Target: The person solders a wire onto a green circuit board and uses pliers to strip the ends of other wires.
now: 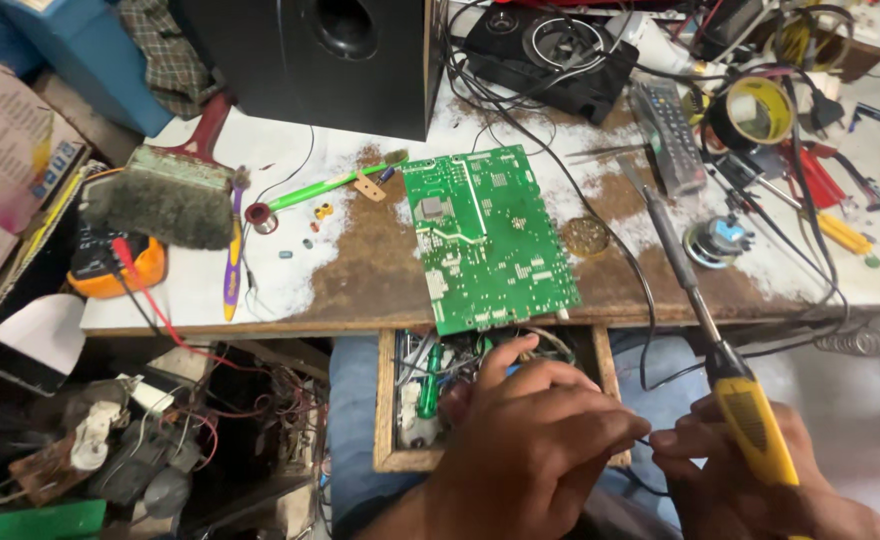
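Yellow-handled soldering iron sits clasped in the right hand, its metal tip slanting up over the worn white workbench. Left hand hovers above the open wooden drawer, thumb and forefinger pinching a thin black wire just beside the right fingers. Beyond them, a green rectangular circuit board lies flat on the bench, its near edge overhanging the drawer.

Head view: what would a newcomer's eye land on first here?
Probably the green circuit board, lying flat mid-bench with its near edge over an open drawer. Next, the yellow-handled soldering iron in the right hand, tip pointing up over the bench. The left hand meets the right's fingertips on a thin black wire above the drawer.
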